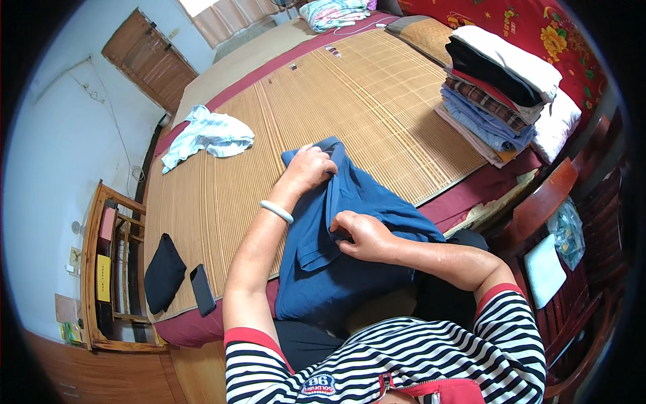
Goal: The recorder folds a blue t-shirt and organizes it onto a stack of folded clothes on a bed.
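Observation:
A dark blue collared garment (363, 202) lies partly over my lap and partly on the bamboo mat (242, 202). My left hand (313, 164), with a pale bangle on its wrist, grips the cloth near the collar. Lower down, my right hand (361, 237) pinches the garment's front edge between bent fingers. Off to the left on the mat is a crumpled light blue striped cloth (212, 134). A stack of folded clothes (494, 96) stands at the mat's right side, white on top.
A black folded cloth (165, 275) and a smartphone (203, 289) lie at the near left corner. A wooden shelf (91, 252) stands beside the bed. At right are a dark wooden chair (545, 197) and a plastic bag (568, 232). A patterned bundle (333, 14) lies at the far end.

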Available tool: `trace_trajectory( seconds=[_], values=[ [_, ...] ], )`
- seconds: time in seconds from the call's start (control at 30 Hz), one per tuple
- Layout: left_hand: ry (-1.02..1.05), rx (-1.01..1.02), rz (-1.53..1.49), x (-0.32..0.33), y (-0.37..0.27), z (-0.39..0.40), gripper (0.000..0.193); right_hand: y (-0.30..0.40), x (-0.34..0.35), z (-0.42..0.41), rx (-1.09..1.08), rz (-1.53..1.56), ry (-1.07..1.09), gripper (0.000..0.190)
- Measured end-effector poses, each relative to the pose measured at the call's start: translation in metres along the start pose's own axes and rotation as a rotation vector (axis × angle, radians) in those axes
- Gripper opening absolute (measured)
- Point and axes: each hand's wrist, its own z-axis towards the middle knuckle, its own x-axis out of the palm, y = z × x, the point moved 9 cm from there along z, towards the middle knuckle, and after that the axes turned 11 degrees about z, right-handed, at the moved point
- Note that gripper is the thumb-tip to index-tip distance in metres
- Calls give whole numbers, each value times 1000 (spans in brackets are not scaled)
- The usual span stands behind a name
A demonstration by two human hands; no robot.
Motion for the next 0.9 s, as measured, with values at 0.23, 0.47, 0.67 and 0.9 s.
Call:
trace_trajectory(
  seconds=[0.23,0.47,0.67,0.9],
  values=[
    [-73,-217,-109,-27,57,-48,18,17,-47,3,-120,32,-248,22],
    [-166,-350,-205,-119,66,-98,12,0,-104,21,-121,573,-398,16],
    [-269,-484,-951,-183,67,-141,17,80,-142,49,-281,381,-479,29],
    [-689,-522,-1002,-295,43,-203,9,190,-146,95,-392,499,-393,17]
  ],
)
